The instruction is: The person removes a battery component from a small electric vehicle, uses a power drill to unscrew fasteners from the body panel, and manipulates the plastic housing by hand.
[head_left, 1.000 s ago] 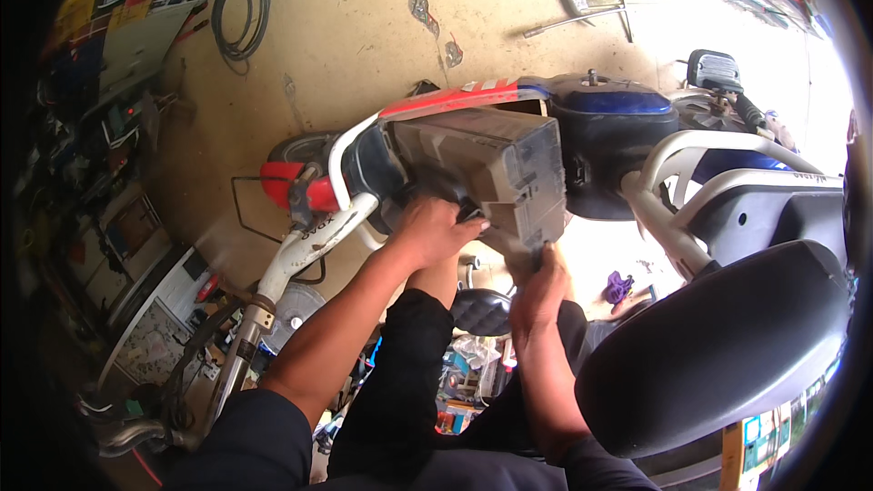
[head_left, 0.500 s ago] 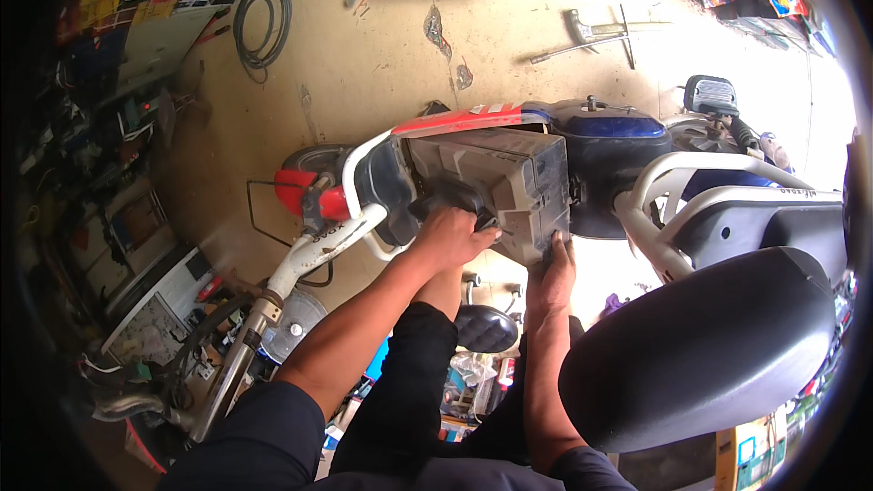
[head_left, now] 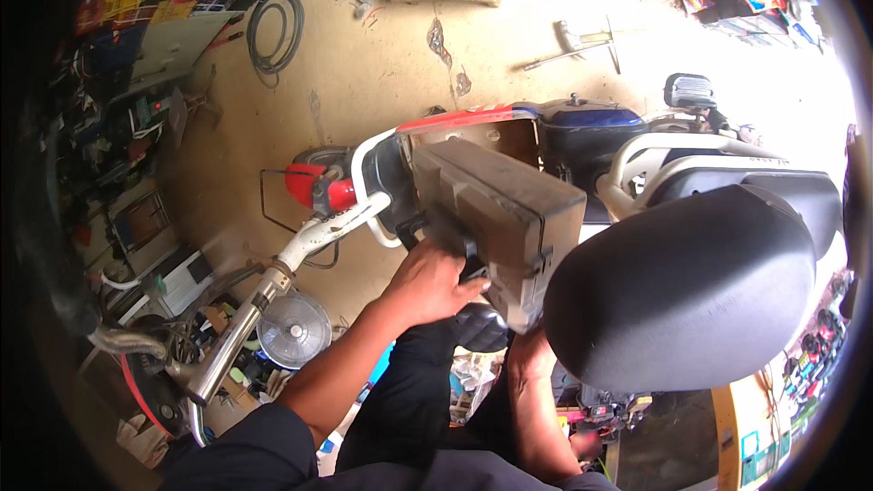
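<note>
The storage box (head_left: 500,214) sits in the motorcycle frame (head_left: 364,209), with the fuel tank (head_left: 582,127) behind it and the seat (head_left: 682,300) to its right. The left hand (head_left: 432,282) rests on the box's near left side; the right hand (head_left: 527,355) is under its near edge. A coiled hose (head_left: 273,27) lies on the floor (head_left: 382,73) far left, and a T-wrench (head_left: 582,44) lies beyond the tank.

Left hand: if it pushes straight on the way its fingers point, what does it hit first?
The left hand already touches the grey box on the motorbike; straight on meets that box, though depth is unclear.
</note>
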Available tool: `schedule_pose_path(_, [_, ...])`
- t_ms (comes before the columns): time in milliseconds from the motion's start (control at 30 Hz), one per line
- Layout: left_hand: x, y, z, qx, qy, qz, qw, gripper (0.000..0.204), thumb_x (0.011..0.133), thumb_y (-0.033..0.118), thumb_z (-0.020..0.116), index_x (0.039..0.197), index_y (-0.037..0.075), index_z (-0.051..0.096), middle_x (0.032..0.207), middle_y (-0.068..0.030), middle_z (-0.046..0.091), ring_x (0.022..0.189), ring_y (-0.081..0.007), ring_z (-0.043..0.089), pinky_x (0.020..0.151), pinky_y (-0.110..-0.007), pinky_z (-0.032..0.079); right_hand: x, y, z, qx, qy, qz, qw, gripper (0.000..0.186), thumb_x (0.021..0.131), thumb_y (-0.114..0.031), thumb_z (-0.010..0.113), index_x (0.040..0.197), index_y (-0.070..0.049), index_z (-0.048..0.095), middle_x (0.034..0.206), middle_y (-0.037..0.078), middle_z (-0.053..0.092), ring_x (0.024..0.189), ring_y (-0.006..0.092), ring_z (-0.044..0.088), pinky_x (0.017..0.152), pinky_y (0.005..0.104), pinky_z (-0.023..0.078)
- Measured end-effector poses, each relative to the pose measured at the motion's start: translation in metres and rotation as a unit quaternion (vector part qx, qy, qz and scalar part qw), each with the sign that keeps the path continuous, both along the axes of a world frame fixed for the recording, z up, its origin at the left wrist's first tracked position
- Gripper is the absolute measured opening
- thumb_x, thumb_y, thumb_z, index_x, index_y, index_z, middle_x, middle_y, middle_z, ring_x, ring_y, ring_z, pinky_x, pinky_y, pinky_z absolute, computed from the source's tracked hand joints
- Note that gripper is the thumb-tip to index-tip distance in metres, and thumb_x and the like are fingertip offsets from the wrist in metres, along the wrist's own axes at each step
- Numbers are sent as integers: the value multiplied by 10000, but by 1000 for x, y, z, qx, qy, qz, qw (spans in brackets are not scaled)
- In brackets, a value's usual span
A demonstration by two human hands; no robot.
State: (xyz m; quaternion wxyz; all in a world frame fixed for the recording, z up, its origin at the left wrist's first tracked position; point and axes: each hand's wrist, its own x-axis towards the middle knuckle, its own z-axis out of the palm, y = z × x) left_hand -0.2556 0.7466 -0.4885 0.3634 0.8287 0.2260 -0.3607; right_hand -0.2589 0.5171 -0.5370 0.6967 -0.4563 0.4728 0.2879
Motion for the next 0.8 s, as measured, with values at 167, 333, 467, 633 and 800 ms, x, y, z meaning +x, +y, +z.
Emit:
schedule_pose_path(167, [-5,-39,54,-6,11,-51,999,508,883,427,711,789,-71,721,830,-277,697,902,-452,675,868,-513,528,-31,-48,50,-31,32,-12,999,476,981,-302,603,1394,-76,532,1371,95,582,1287,267,546,1108,444,434])
schedule_pose_path(333, [-28,-75,76,-40,11,-83,996,530,911,446,685,818,-74,733,817,-286,701,880,-460,685,909,-524,513,-88,-92,67,-21,66,-105,992,360,915,-164,647,1259,-85,575,1204,73,589,1169,229,552,1020,432,480])
schedule_pose_path(467, [-59,-110,71,-57,75,-138,986,538,912,458,672,838,-70,745,820,-288,707,883,-460,688,932,-511,511,-133,-118,70,-38,66,-140,987,387,929,-176,642,1291,-73,550,1214,67,615,1140,226,587,1014,423,491])
schedule_pose_path(633, [-95,-160,49,-56,82,-192,976,526,910,451,663,860,-65,758,831,-274,717,905,-424,704,960,-496,502,-175,-152,65,13,92,-183,979,294,971,-190,578,1240,-71,590,1198,79,658,1124,230,634,993,391,500])
schedule_pose_path(800, [-117,-224,9,-37,103,-233,966,532,915,454,662,863,-67,756,852,-284,713,912,-421,703,984,-489,481,-248,-221,-3,12,135,-203,970,347,989,-270,562,1246,-42,606,1243,93,673,1160,253,641,1025,407,490])
